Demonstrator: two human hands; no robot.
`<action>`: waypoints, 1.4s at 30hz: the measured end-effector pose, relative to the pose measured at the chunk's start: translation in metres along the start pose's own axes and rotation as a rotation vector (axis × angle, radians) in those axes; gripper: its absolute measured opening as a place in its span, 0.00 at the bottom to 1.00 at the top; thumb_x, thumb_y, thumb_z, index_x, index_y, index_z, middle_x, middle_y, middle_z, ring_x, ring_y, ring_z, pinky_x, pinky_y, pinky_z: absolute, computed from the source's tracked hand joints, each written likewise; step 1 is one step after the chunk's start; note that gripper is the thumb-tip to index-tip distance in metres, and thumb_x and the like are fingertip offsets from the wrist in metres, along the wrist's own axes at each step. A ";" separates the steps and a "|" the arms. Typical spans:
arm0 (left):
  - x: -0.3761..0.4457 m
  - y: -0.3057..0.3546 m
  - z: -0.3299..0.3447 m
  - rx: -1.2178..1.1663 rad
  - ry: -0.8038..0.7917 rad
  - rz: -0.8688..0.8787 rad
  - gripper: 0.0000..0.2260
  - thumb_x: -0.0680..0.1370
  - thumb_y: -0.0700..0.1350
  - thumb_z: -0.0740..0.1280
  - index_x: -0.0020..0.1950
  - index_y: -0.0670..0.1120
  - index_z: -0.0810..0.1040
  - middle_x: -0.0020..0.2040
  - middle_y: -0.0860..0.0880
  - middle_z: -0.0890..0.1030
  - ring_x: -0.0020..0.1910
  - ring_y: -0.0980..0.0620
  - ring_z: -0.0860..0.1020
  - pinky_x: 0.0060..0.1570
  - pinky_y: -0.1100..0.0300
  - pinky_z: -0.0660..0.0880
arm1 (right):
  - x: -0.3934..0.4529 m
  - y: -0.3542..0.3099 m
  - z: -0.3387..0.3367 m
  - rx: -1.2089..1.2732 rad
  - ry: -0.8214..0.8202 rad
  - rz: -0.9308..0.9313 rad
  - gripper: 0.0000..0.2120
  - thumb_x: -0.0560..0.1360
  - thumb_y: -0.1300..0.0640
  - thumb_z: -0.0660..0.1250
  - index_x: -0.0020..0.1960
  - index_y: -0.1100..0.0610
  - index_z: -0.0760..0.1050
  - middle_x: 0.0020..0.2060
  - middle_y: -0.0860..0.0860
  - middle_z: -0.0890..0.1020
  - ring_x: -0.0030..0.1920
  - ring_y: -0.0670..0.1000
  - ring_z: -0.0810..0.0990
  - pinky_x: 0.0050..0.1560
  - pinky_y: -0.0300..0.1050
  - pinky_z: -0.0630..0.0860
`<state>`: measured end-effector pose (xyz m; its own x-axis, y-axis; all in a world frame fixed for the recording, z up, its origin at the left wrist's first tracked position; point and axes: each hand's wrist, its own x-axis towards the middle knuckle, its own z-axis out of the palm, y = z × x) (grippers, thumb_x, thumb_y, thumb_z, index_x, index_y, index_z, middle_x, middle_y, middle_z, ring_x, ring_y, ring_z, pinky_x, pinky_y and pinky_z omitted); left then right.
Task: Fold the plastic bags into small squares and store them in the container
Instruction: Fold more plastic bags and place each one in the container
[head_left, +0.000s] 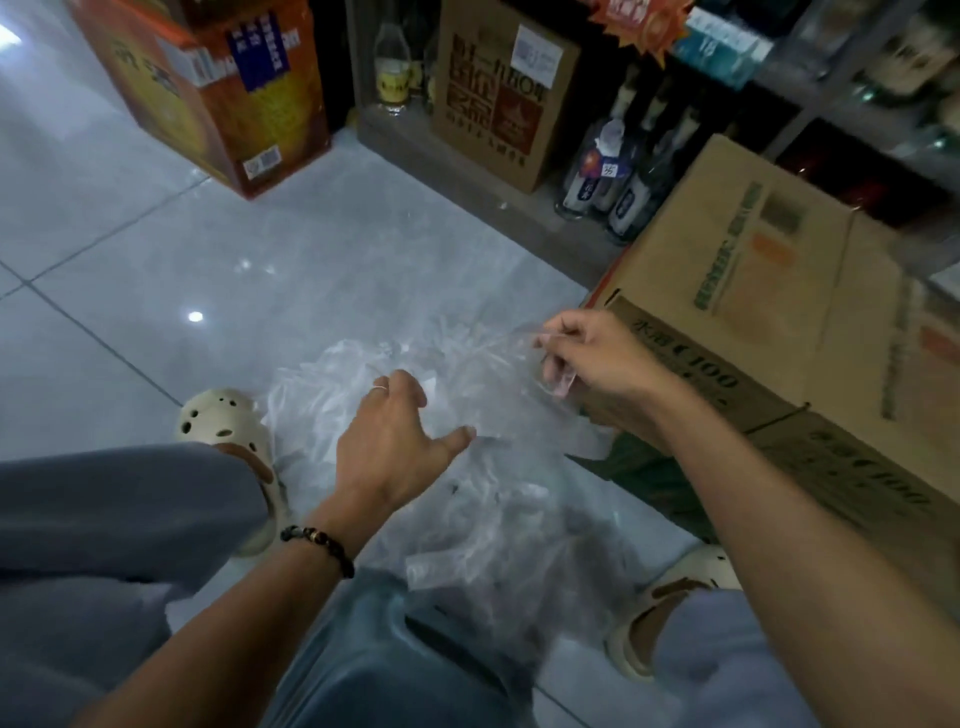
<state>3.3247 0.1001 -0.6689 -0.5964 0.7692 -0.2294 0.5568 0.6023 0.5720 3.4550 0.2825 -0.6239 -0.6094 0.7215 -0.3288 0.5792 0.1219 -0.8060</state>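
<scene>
Left hand (395, 441) reaches palm-down over the bags (467, 467), fingers loosely curled, thumb out, touching the plastic; whether it grips cannot be told. Right hand (587, 358), beyond the bags' far right edge, pinches one clear bag (498, 358) between thumb and fingers, lifting it. The bags lie heaped on the floor (156, 270). A closed carton (769, 291) stands right of the bags, contents hidden.
</scene>
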 end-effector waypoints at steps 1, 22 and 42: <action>0.001 0.009 -0.003 -0.064 -0.029 0.023 0.31 0.69 0.65 0.72 0.63 0.50 0.67 0.61 0.52 0.71 0.58 0.51 0.71 0.47 0.54 0.71 | -0.006 -0.006 -0.009 0.008 0.004 0.011 0.09 0.82 0.62 0.62 0.47 0.65 0.78 0.30 0.57 0.81 0.29 0.49 0.77 0.40 0.51 0.75; 0.017 0.139 -0.057 -0.702 -0.484 0.443 0.14 0.74 0.45 0.74 0.44 0.34 0.78 0.35 0.43 0.76 0.35 0.51 0.75 0.38 0.61 0.72 | -0.106 -0.061 -0.128 -0.253 -0.057 -0.120 0.32 0.72 0.50 0.75 0.73 0.48 0.68 0.68 0.43 0.72 0.68 0.40 0.69 0.69 0.41 0.63; 0.018 0.205 -0.053 -0.688 -0.444 0.430 0.23 0.76 0.66 0.61 0.53 0.47 0.77 0.47 0.50 0.81 0.44 0.55 0.79 0.47 0.61 0.73 | -0.120 -0.047 -0.140 0.080 0.080 -0.194 0.05 0.78 0.57 0.68 0.45 0.58 0.79 0.37 0.49 0.82 0.38 0.46 0.79 0.43 0.40 0.76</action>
<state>3.3974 0.2265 -0.5138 -0.0627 0.9941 -0.0885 0.1283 0.0959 0.9871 3.5772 0.2858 -0.4774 -0.6586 0.7418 -0.1265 0.4088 0.2116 -0.8878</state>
